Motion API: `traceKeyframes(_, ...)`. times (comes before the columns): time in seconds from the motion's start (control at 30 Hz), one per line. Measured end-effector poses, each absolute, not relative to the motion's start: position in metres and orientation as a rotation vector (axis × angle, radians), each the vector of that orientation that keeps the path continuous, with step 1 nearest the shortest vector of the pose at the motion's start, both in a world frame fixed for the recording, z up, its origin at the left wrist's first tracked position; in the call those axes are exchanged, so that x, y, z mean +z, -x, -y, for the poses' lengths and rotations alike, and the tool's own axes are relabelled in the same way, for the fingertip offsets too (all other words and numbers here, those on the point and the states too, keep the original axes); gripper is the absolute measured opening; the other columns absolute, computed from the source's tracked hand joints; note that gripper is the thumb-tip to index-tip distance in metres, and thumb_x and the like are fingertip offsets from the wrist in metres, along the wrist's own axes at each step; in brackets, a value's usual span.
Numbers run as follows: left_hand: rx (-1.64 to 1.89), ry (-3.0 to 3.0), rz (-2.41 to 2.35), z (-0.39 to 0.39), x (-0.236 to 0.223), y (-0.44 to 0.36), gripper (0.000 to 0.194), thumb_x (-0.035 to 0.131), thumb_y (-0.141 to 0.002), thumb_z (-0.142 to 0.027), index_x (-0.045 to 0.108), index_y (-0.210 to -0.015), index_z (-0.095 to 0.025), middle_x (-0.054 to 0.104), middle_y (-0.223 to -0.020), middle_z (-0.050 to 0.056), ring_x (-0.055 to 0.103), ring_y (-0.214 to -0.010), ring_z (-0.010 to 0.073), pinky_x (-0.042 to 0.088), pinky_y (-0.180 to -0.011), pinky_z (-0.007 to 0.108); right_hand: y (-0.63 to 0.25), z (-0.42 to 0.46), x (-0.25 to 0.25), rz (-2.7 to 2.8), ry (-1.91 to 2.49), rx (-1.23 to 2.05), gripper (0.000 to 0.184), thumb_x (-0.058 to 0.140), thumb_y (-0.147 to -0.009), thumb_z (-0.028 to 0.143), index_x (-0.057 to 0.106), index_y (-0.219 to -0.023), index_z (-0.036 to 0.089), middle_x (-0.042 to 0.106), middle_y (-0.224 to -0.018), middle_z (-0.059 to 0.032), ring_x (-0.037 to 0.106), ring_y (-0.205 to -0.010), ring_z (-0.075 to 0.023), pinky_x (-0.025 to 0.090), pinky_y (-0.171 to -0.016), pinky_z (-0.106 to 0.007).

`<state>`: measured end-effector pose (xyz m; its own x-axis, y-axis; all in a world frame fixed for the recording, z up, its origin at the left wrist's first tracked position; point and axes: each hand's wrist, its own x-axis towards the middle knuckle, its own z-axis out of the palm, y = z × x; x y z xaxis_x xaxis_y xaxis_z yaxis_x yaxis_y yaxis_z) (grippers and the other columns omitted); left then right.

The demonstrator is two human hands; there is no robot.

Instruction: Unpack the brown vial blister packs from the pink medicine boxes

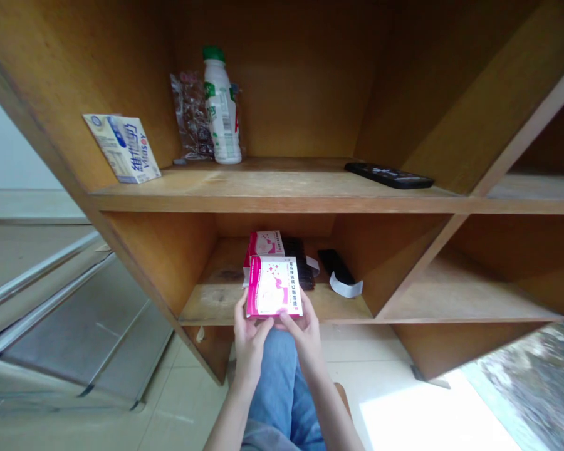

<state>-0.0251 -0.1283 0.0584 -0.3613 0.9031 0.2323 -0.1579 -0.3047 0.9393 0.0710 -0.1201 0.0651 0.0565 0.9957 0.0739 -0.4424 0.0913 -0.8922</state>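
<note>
My left hand (247, 335) and my right hand (301, 332) together grip a pink and white box (273, 286) by its near edge, at the front lip of the lower shelf (207, 307). Right behind it a second pink and white box (266, 243) rests on that shelf, beside a dark ridged object (301, 260). My fingers are curled around the held box from both sides.
A black remote (336, 265) and a white paper strip (346, 287) lie further right on the lower shelf. On the upper shelf (282, 197) are a blue and white carton (123, 148), a green-capped white bottle (221, 109), a plastic packet (192, 116) and a black phone (388, 175).
</note>
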Motion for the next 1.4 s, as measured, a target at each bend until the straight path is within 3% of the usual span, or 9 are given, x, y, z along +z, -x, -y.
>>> traceKeyframes(0.3, 1.669, -0.971, -1.134, 0.13, 0.063, 0.001, 0.066, 0.064, -0.073, -0.03, 0.038, -0.133, -0.023, 0.054, -0.13, 0.013, 0.058, -0.112, 0.026, 0.053, -0.087, 0.035, -0.096, 0.125, 0.057, 1.021, 0.982, 1.043, 0.065, 0.065, -0.075, 0.041, 0.041, -0.133, 0.024, 0.059, -0.121, -0.0113, 0.057, -0.111, -0.0314, 0.057, -0.073, -0.04)
traceKeyframes(0.47, 1.597, -0.879, -1.202, 0.138, 0.069, 0.005, 0.069, 0.062, -0.075, -0.028, 0.035, -0.138, -0.024, 0.054, -0.131, 0.012, 0.062, -0.105, 0.025, 0.057, -0.071, 0.029, -0.09, 0.126, 0.046, 0.961, 0.893, 1.109, 0.064, 0.069, -0.073, 0.037, 0.041, -0.128, 0.023, 0.055, -0.127, -0.0115, 0.056, -0.112, -0.0282, 0.054, -0.08, -0.041)
traceKeyframes(0.8, 1.702, -0.831, -1.282, 0.14, 0.061, 0.017, 0.058, 0.061, -0.078, -0.039, 0.047, -0.132, -0.023, 0.059, -0.125, 0.011, 0.065, -0.095, 0.0222, 0.057, -0.063, 0.025, -0.078, 0.133, 0.052, 0.961, 0.814, 1.137, 0.066, 0.073, -0.07, 0.036, 0.04, -0.124, 0.022, 0.049, -0.132, -0.0125, 0.051, -0.118, -0.027, 0.051, -0.088, -0.04)
traceKeyframes(1.1, 1.634, -0.925, -1.184, 0.14, 0.066, 0.02, 0.064, 0.07, -0.071, -0.035, 0.049, -0.131, -0.027, 0.044, -0.141, 0.01, 0.06, -0.108, 0.0281, 0.058, -0.071, 0.028, -0.081, 0.136, 0.051, 0.881, 0.979, 1.159, 0.058, 0.073, -0.068, 0.038, 0.044, -0.117, 0.025, 0.06, -0.111, -0.0051, 0.061, -0.09, -0.0215, 0.053, -0.061, -0.028)
traceKeyframes(1.23, 1.61, -0.932, -1.146, 0.141, 0.065, 0.021, 0.063, 0.071, -0.07, -0.033, 0.05, -0.13, -0.029, 0.037, -0.146, 0.009, 0.058, -0.112, 0.0297, 0.058, -0.072, 0.029, -0.086, 0.14, 0.058, 0.878, 0.987, 1.234, 0.058, 0.071, -0.07, 0.037, 0.043, -0.12, 0.027, 0.059, -0.111, -0.004, 0.06, -0.088, -0.0208, 0.053, -0.058, -0.028)
traceKeyframes(1.4, 1.64, -0.954, -1.121, 0.14, 0.063, 0.026, 0.059, 0.073, -0.067, -0.03, 0.057, -0.124, -0.026, 0.037, -0.146, 0.008, 0.047, -0.124, 0.0314, 0.052, -0.088, 0.033, -0.089, 0.141, 0.057, 0.893, 0.944, 1.26, 0.062, 0.07, -0.069, 0.033, 0.041, -0.123, 0.028, 0.058, -0.114, -0.0045, 0.059, -0.091, -0.0225, 0.054, -0.059, -0.029)
